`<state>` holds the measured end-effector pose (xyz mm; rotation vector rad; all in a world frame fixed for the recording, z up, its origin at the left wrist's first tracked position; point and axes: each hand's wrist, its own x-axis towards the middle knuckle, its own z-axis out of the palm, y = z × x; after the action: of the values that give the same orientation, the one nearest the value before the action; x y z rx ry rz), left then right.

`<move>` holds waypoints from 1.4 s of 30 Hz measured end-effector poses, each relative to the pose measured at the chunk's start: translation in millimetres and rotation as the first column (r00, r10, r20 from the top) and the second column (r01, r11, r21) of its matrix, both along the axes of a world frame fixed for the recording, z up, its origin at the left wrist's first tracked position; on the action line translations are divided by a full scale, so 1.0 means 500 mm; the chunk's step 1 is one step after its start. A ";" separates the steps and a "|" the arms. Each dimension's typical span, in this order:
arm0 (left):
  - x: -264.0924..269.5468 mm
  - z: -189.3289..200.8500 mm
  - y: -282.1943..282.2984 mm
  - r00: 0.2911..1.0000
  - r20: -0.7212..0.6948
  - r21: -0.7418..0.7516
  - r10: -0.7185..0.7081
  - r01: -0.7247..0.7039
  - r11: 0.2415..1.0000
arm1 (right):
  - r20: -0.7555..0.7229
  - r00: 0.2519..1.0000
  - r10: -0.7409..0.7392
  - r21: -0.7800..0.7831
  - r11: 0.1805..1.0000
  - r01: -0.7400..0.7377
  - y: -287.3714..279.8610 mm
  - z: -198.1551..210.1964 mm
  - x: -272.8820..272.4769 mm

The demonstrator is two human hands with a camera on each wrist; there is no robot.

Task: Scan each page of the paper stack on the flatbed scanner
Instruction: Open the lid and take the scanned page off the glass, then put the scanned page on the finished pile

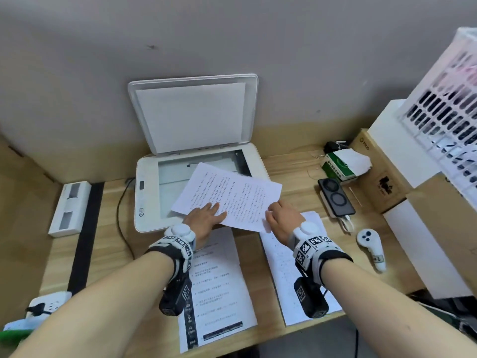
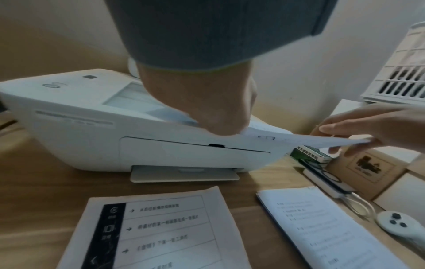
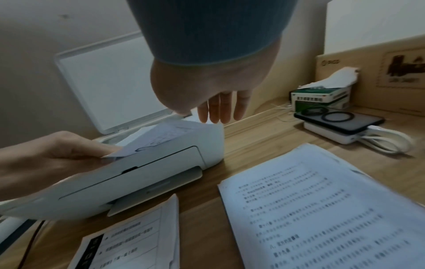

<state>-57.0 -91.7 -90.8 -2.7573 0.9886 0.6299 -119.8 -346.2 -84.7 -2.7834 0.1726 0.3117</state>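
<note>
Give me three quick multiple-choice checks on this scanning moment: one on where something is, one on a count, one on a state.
1. Where does the stack of printed pages lie?
A. on the desk below the right hand
B. on the scanner glass
C. on the cardboard box

2. How many hands are on the held sheet?
A. none
B. one
C. two

3. How is the scanner lid?
A. closed
B. raised
C. removed

Answers: 1 A, it lies on the wood beneath the right hand. 2 C, the left hand and the right both touch its near edge. 3 B, it stands up behind the glass.
</note>
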 end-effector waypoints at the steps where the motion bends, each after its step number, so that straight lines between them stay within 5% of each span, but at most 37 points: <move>1: -0.003 0.007 -0.014 1.000 0.025 0.007 -0.009 0.009 1.000 | -0.005 0.999 -0.051 -0.005 0.999 0.051 -0.010 0.008 -0.010; 9: -0.017 0.060 -0.156 0.969 0.220 -0.026 -0.111 0.120 0.992 | -0.113 0.931 -0.347 0.046 0.934 0.353 -0.079 0.035 -0.053; 15: -0.051 0.052 -0.246 0.966 0.190 -0.173 -0.178 0.211 0.962 | -0.153 0.811 -0.565 0.308 0.752 0.582 -0.149 -0.039 -0.040; 24: -0.111 0.029 -0.353 0.951 0.178 -0.182 -0.253 0.284 0.941 | -0.192 0.755 -0.627 0.563 0.560 0.608 -0.212 -0.084 -0.058; 28: -0.127 0.018 -0.366 0.919 0.158 -0.144 -0.361 0.384 0.912 | -0.148 0.706 -0.693 0.535 0.544 0.646 -0.245 -0.111 -0.080; 32: -0.121 -0.006 -0.363 0.826 0.102 -0.204 -0.554 0.563 0.801 | -0.105 0.690 -0.716 0.505 0.559 0.658 -0.276 -0.104 -0.103; 37: -0.112 -0.045 -0.382 0.675 0.095 -0.269 -0.732 0.725 0.634 | -0.028 0.767 -0.641 0.303 0.726 0.617 -0.333 -0.128 -0.144; 42: -0.110 -0.096 -0.397 0.650 0.114 -0.348 -0.751 0.734 0.583 | -0.034 0.800 -0.599 0.220 0.776 0.591 -0.366 -0.178 -0.196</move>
<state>-112.1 -290.3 -138.8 -2.1953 2.2877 0.3711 -217.6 -529.1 -173.5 -2.3503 0.9299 0.1031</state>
